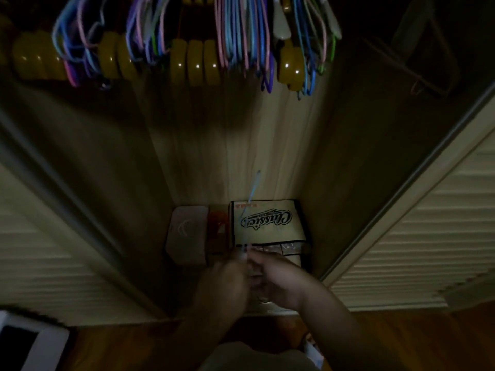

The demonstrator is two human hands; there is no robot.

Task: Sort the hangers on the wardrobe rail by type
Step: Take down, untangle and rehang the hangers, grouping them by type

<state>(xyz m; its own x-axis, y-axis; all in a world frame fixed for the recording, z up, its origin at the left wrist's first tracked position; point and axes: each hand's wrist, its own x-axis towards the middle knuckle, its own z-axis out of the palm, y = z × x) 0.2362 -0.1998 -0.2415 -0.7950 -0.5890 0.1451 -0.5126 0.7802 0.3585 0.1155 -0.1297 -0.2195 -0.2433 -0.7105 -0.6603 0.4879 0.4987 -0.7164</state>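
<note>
While pinched by both hands' fingers [242,259], a thin pale-blue wire hanger [250,204], blurred.

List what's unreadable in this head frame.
- Wardrobe rail: cut off by the top edge; only the thin coloured wire hangers and thick yellow wooden hangers show.
- Left hand and right hand: dark, motion-blurred; grip on the thin light-blue hanger unclear.
- Dark hangers far right: type lost in shadow.
</note>
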